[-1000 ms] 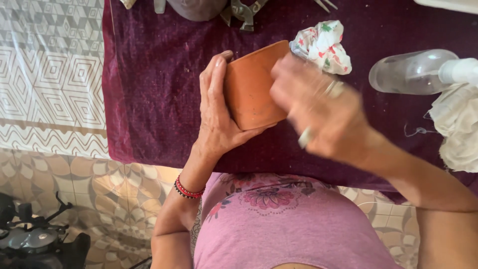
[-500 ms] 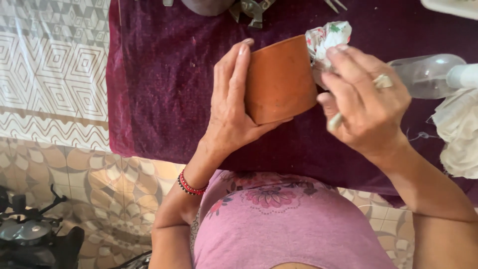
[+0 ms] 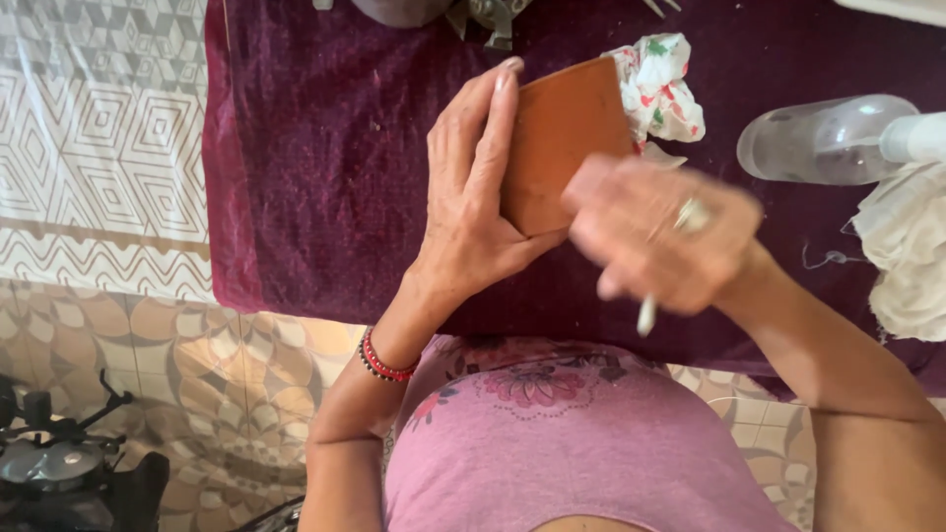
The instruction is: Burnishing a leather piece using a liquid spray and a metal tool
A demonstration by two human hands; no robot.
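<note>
1. The left hand (image 3: 473,207) cupped a terracotta-brown pot (image 3: 564,138) from its left side, fingers laid flat along the wall and thumb tucked under the near end. The pot was held up off the maroon cloth (image 3: 315,177) that covered the desk, toward the far middle of the scene.

2. The right hand (image 3: 660,232) was clenched around a slim pale tool (image 3: 645,315), its tip poking out below the fist. The hand was blurred, so whether the tool's other end touched the pot could not be made out; it probably did, at the pot's near right edge.

3. The pot looked stiff and matte, likely fired or dried clay: light enough for one hand, not slippery, but brittle at the rim. The broad wall seemed the safest place for the grip, as the left hand had it, rather than the thin lip.

4. A crumpled floral cloth (image 3: 660,84) lay just beyond the pot on the right, apparently touching it. A clear plastic bottle (image 3: 823,138) lay on its side farther right, and a white rag (image 3: 902,246) lay heaped beside it, at the desk's right edge.

5. Metal tools (image 3: 488,15) sat at the far edge, partly cut off.

6. Open cloth lay to the left of the left hand; the desk's near edge ran close under both wrists, with patterned floor tiles (image 3: 197,365) below it.
</note>
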